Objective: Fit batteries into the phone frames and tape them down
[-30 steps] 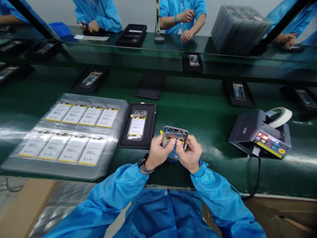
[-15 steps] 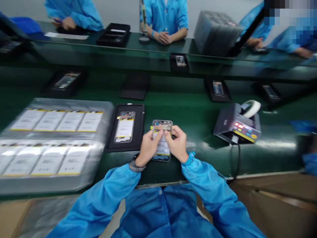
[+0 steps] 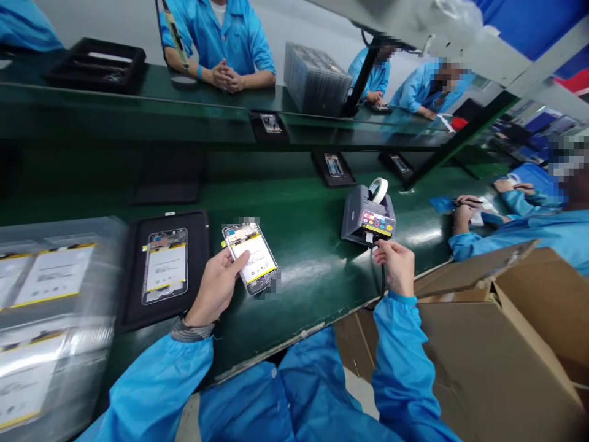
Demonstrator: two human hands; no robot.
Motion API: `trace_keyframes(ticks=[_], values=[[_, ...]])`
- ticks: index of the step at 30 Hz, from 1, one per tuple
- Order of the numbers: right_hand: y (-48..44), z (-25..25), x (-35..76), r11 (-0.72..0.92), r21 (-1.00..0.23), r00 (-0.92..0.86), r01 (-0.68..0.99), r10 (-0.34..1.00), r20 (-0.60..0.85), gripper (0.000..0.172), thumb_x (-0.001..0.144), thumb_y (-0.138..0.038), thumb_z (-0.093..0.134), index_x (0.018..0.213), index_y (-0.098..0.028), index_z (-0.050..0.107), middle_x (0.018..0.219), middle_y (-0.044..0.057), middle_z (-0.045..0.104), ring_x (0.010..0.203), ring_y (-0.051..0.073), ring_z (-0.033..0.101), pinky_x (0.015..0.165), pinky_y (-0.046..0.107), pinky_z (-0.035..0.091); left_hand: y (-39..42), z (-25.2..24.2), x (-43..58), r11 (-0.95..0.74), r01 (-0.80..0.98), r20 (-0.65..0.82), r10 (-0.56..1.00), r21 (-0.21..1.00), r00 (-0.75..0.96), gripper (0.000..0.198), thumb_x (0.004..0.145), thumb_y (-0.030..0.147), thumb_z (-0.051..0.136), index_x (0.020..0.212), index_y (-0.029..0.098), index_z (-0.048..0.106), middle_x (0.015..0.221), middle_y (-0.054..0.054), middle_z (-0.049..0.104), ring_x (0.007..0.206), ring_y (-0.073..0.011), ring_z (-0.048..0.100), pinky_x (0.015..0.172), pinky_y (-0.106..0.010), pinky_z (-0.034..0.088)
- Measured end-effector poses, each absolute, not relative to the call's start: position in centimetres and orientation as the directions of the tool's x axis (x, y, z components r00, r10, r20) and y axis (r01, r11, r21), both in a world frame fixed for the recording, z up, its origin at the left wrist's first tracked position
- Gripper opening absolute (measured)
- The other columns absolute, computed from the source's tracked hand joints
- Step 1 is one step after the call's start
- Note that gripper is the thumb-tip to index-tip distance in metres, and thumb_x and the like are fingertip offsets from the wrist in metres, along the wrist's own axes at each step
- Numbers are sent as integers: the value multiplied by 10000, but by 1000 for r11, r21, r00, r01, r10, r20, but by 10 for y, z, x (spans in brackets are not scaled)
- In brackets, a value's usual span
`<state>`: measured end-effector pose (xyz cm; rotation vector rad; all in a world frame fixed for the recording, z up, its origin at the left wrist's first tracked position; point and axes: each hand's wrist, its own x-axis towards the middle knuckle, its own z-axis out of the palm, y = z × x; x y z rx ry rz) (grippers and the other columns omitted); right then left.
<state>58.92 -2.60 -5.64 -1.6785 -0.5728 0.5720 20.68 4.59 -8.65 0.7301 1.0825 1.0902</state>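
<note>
My left hand (image 3: 217, 283) grips an opened phone (image 3: 253, 255) by its left edge, thumb across the white battery inside. The phone is tilted above the green bench. My right hand (image 3: 396, 264) is at the front of a grey tape dispenser (image 3: 356, 215), thumb and forefinger pinched together. A short white tape end (image 3: 369, 237) sticks out of the dispenser right beside those fingertips; whether they grip it is hard to make out. Left of my left hand, a second opened phone (image 3: 165, 264) with a battery lies in a black tray (image 3: 131, 288).
A clear plastic tray (image 3: 103, 245) of white batteries sits at far left. Black trays with phones, one a black tray (image 3: 352, 178), stand along the back. Cardboard boxes (image 3: 483, 356) flank the bench at right. Co-workers in blue sit opposite and at right.
My right hand has let go of the phone and moved right to the tape dispenser. My left hand keeps the phone, now tilted. The view has turned to the right.
</note>
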Motion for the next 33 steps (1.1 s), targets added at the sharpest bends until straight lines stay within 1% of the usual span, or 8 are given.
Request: trace_keyframes(ticks=[3,6,10,19,25,29,31,33], values=[[-17,-55,586,-204,-979,712,15,689,-133,390,594,-466,882,659,-143,674,571,97,682,422,147,571,370,208,378,47,-85,205,306,-311,-299,952,900,72,732,575,484,981,1155,119,724,1152,-135,765,1047,-306,728,935,-400,605],[-14,-55,580,-213,-977,716,-12,680,-157,371,609,-435,886,630,-137,666,580,109,692,423,141,587,362,188,390,47,-84,204,300,-302,-293,954,905,70,727,579,489,977,1153,119,727,1156,-140,764,1050,-310,728,942,-415,605],[-12,-56,578,-195,-980,744,-30,651,-153,346,621,-397,891,632,-132,669,559,94,681,397,131,576,350,182,401,47,-83,203,308,-312,-298,951,899,79,717,597,490,966,1158,120,717,1138,-146,766,1031,-325,735,906,-445,623],[-5,-59,570,-171,-985,802,-3,588,-104,288,655,-316,872,614,-135,653,527,81,664,363,124,555,329,178,401,47,-83,200,305,-319,-296,952,897,78,735,566,484,979,1151,122,719,1136,-147,769,1022,-319,738,858,-406,629],[-6,-52,574,-204,-979,808,-10,575,-128,255,658,-244,826,554,-165,607,446,34,589,365,140,549,353,204,446,46,-83,201,312,-308,-291,950,899,111,723,578,475,976,1153,117,721,1127,-149,771,990,-311,743,857,-410,622],[-15,-51,551,-172,-984,744,36,662,-89,259,638,-312,852,595,-165,643,448,16,576,371,131,519,372,218,442,45,-84,202,279,-318,-255,960,906,115,705,616,477,959,1159,104,711,1140,-163,767,998,-305,740,896,-418,606],[-20,-55,519,-140,-989,633,52,770,-76,294,643,-383,872,668,-157,687,470,9,583,380,124,503,379,218,418,45,-87,202,245,-324,-217,969,914,120,689,639,469,950,1165,98,703,1160,-166,762,1025,-300,735,931,-417,593],[-24,-59,477,-137,-989,465,54,880,-97,350,676,-459,878,737,-160,708,495,4,592,400,126,504,393,223,402,45,-90,202,206,-319,-175,977,925,121,667,671,469,937,1171,97,698,1186,-168,755,1052,-298,728,958,-419,581]])
